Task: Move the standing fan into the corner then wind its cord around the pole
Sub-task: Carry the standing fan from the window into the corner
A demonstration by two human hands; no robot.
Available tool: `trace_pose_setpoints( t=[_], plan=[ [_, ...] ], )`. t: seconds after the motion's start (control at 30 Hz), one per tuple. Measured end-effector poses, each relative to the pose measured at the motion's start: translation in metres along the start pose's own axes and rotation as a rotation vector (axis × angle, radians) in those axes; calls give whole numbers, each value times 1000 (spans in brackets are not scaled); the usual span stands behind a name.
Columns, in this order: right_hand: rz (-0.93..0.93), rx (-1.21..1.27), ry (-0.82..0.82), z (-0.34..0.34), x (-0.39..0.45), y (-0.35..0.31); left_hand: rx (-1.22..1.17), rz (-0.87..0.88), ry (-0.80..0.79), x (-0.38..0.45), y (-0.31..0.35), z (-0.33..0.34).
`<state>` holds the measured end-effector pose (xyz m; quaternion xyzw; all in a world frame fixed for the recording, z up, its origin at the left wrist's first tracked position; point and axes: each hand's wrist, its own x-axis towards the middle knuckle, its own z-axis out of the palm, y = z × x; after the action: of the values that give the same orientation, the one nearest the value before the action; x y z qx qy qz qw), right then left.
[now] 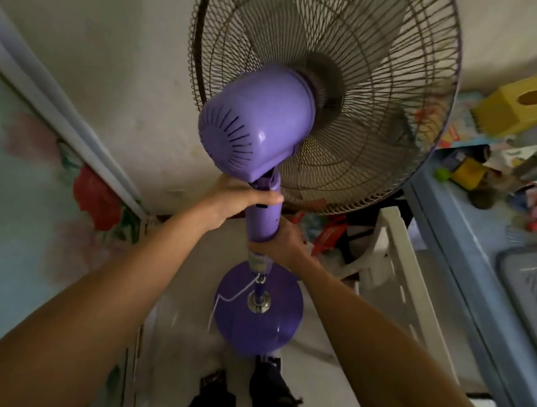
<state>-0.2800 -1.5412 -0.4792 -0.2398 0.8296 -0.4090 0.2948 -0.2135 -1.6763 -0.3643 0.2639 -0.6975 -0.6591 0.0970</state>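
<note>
A purple plastic standing fan with a grey wire cage (pixel 301 115) stands close to a pale wall, near the corner where a flowered panel (pixel 35 183) meets it. The left hand (pixel 238 197) is wrapped tight around the top of the purple pole (pixel 264 217), just under the motor housing. The right hand (pixel 281 243) is closed around the pole lower down, at the bottom of the thick purple sleeve. A thin white cord (pixel 236 293) runs loosely from the pole across the round purple base (pixel 269 323); whether the base touches the floor is hard to tell. On the right a white plastic chair (pixel 399 257) stands beside a blue table (pixel 446 232) holding a yellow tissue box (pixel 519 108).
</note>
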Motion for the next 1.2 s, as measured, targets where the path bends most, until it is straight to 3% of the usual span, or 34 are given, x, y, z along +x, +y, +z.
trace_pose_setpoints(
  t=[0.17,0.33,0.67,0.97,1.2],
  plan=[
    [2,47,13,4,20,33,20,-12,-38,19,-31,16],
    [-10,40,-43,-4,41,33,28,-11,72,43,-30,22],
    [-3,-19,-85,-10,60,25,23,-29,92,53,-16,20],
    [-22,78,-50,10,55,52,2,-147,-7,55,-64,22],
    [47,46,-126,0,58,45,4,-118,-39,55,-40,8]
  ],
)
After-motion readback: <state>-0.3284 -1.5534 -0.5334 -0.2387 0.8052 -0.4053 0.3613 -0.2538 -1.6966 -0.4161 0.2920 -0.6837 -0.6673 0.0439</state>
